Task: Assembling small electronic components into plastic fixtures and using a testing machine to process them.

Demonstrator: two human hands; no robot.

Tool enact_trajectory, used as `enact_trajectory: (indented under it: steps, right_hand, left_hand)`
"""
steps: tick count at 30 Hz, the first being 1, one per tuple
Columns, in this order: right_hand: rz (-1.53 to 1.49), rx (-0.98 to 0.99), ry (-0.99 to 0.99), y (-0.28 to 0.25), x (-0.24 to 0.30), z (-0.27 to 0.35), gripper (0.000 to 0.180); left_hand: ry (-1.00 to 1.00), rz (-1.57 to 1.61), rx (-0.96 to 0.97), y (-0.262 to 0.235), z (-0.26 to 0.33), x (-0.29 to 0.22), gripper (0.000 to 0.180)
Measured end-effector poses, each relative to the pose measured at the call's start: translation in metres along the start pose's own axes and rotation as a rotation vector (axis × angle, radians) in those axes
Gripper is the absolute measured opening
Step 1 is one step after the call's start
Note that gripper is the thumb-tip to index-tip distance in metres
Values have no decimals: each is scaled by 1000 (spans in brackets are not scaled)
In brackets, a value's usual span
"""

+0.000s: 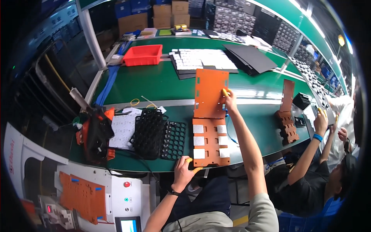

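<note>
Left of centre, the black tray looks light and a bit flexible; we would lift it by its rim. Just right of the lower centre, our left hand is at the base's near left corner, yellow-tipped fingers parted around it; how hard they press, we cannot tell. The orange base lies on the worktop at the centre, probably stiff and steady, best held by its outer edges, clear of the six white squares, which seem thin, light and easily nudged. Above it the orange lid stands raised, likely stiff, light and smooth. Our right hand has its fingers closed on the lid's right edge, a sensible hold that spares the face.
</note>
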State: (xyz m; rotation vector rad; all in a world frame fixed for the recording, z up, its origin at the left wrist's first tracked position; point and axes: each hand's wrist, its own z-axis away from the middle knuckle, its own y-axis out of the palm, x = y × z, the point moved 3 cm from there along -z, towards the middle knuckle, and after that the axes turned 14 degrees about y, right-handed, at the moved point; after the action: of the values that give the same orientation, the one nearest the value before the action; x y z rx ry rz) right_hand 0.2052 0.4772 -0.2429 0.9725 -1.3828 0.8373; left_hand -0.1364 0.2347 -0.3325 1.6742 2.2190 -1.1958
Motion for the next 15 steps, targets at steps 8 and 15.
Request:
enact_trajectory:
  steps: [8, 15]
  right_hand:
    - [-44, -46, -5, 28, -8, -2, 23]
    - [45, -123, -7, 49, -7, -3, 32]
  left_hand:
    - [6, -59, 29, -3, 2, -3, 51]
    - [-30, -116, 30, -8, 6, -4, 52]
